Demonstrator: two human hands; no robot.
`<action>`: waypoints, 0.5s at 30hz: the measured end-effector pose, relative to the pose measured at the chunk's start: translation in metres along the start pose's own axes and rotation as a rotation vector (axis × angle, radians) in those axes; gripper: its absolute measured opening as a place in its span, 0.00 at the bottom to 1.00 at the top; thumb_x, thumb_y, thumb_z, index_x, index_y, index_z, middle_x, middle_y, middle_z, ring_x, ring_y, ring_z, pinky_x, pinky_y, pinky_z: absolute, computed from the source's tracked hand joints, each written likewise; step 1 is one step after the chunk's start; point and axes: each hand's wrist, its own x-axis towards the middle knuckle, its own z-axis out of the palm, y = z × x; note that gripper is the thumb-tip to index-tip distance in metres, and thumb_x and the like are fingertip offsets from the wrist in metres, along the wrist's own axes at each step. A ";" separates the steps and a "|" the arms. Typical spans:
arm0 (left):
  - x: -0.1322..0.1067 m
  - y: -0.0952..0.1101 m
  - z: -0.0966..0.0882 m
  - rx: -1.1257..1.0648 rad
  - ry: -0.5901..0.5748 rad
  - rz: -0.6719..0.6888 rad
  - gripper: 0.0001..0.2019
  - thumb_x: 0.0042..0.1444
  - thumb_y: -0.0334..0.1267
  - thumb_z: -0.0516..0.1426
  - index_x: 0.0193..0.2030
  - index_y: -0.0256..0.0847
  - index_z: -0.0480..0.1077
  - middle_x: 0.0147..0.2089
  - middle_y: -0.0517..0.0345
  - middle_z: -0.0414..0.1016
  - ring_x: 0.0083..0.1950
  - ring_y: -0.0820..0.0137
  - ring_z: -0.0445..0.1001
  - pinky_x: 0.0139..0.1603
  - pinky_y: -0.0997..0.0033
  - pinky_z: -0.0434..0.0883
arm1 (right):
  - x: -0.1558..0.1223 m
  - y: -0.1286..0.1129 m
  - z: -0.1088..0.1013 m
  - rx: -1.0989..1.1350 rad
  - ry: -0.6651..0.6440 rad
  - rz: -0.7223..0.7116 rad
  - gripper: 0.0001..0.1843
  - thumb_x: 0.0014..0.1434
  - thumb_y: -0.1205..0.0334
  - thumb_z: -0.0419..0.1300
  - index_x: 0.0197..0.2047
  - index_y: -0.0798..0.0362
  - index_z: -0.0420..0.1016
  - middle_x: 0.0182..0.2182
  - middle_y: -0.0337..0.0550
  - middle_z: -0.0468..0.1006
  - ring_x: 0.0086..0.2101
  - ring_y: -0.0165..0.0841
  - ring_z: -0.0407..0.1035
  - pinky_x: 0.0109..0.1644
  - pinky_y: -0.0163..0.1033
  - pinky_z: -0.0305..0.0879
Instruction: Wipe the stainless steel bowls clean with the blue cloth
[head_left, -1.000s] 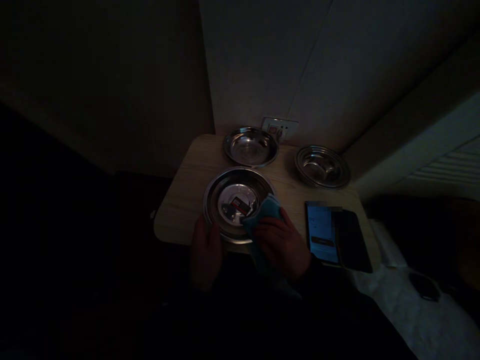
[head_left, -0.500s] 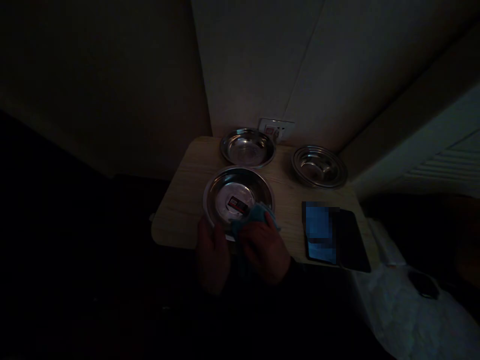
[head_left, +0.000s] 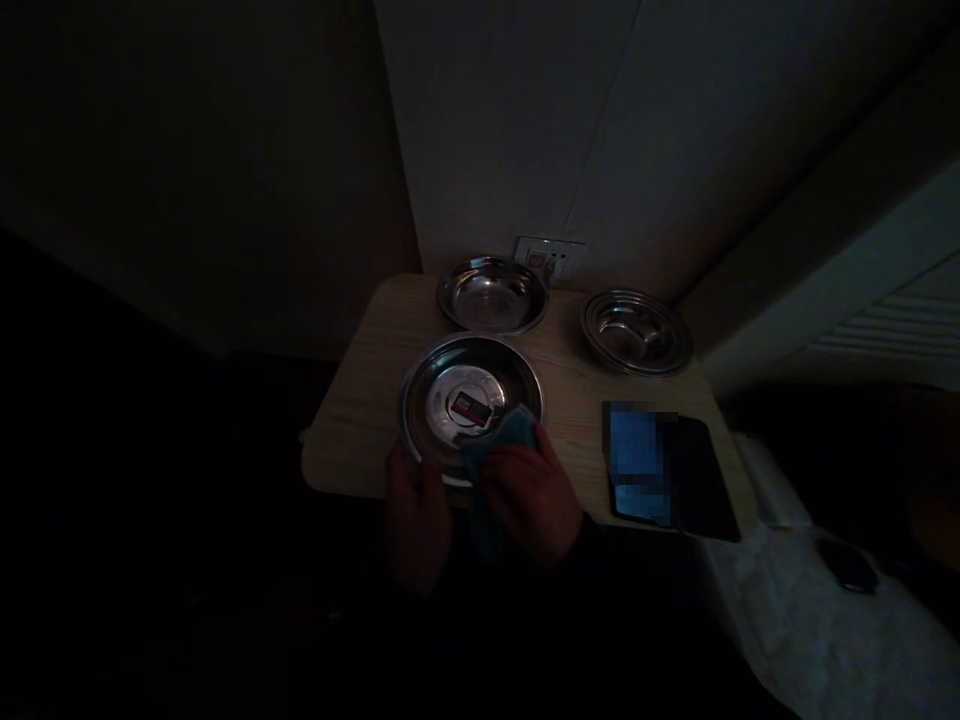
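Observation:
A shiny metal basin point(head_left: 439, 390) with a dark label point(head_left: 471, 409) on its bottom stands at the near edge of the small table. My left hand point(head_left: 417, 515) grips the basin's near left rim between thumb and fingers. In my right hand point(head_left: 532, 495) is a bunched teal cloth point(head_left: 504, 437), pressed against the basin's inner near right side. Part of the cloth hangs down below the hand into the dark. My fingertips under the cloth are hidden.
Behind the basin sits another metal basin point(head_left: 493, 297); a stack of metal bowls point(head_left: 636, 333) stands at the back right. A phone with lit screen point(head_left: 639, 465) lies on the wooden table point(head_left: 352, 420) near a dark flat case point(head_left: 705, 480). A wall socket point(head_left: 549, 258) is behind.
The basin and my left hand have shifted slightly left. The cloth has changed shape a little under my right hand, which stays nearly in place.

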 end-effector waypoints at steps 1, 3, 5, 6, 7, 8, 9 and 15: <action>0.000 0.000 0.000 -0.004 0.000 -0.018 0.20 0.56 0.42 0.49 0.54 0.37 0.62 0.51 0.45 0.70 0.49 0.62 0.70 0.51 0.63 0.66 | -0.001 0.002 -0.001 -0.005 0.002 0.000 0.06 0.59 0.67 0.54 0.38 0.50 0.72 0.37 0.39 0.80 0.44 0.35 0.70 0.64 0.56 0.36; -0.002 0.002 0.000 -0.003 0.004 -0.068 0.21 0.56 0.42 0.49 0.56 0.37 0.60 0.51 0.45 0.70 0.49 0.61 0.71 0.50 0.62 0.66 | 0.000 0.003 -0.002 -0.006 0.024 0.011 0.06 0.59 0.67 0.55 0.38 0.50 0.72 0.37 0.39 0.80 0.44 0.35 0.70 0.64 0.56 0.37; -0.003 0.002 0.001 -0.002 0.000 -0.083 0.21 0.56 0.42 0.49 0.56 0.37 0.61 0.52 0.45 0.70 0.50 0.61 0.70 0.51 0.60 0.65 | 0.003 -0.001 0.001 0.005 0.040 0.029 0.07 0.60 0.67 0.54 0.37 0.50 0.72 0.35 0.39 0.80 0.43 0.35 0.70 0.64 0.56 0.38; -0.003 0.002 0.002 -0.010 -0.002 -0.083 0.20 0.56 0.42 0.49 0.55 0.38 0.61 0.51 0.45 0.70 0.50 0.60 0.70 0.52 0.60 0.65 | 0.006 -0.004 0.003 0.013 0.041 0.036 0.07 0.60 0.67 0.53 0.37 0.50 0.72 0.35 0.40 0.80 0.43 0.34 0.71 0.64 0.55 0.39; -0.003 0.002 0.002 -0.018 -0.010 -0.085 0.20 0.56 0.42 0.50 0.54 0.38 0.62 0.51 0.46 0.71 0.50 0.60 0.70 0.52 0.60 0.65 | 0.008 -0.006 0.005 0.018 0.035 0.041 0.07 0.60 0.66 0.53 0.37 0.50 0.72 0.35 0.40 0.79 0.42 0.34 0.71 0.64 0.55 0.38; -0.004 0.001 0.002 -0.025 -0.018 -0.089 0.20 0.56 0.42 0.50 0.54 0.39 0.62 0.51 0.46 0.71 0.50 0.61 0.70 0.52 0.60 0.65 | 0.009 -0.009 0.007 0.021 0.024 0.041 0.07 0.60 0.66 0.53 0.36 0.50 0.72 0.35 0.40 0.79 0.42 0.34 0.71 0.64 0.55 0.38; -0.004 0.000 0.002 -0.026 -0.022 -0.096 0.20 0.56 0.43 0.50 0.54 0.39 0.62 0.51 0.47 0.71 0.50 0.61 0.70 0.51 0.60 0.65 | 0.009 -0.010 0.007 0.020 0.010 0.040 0.07 0.60 0.66 0.54 0.36 0.50 0.72 0.35 0.40 0.79 0.42 0.34 0.71 0.64 0.55 0.37; -0.009 -0.003 0.003 0.003 -0.026 -0.133 0.21 0.57 0.44 0.49 0.55 0.39 0.60 0.50 0.47 0.71 0.49 0.61 0.71 0.50 0.61 0.66 | 0.010 -0.010 0.005 0.040 0.002 0.075 0.06 0.58 0.67 0.55 0.36 0.50 0.72 0.35 0.40 0.79 0.42 0.34 0.71 0.64 0.55 0.37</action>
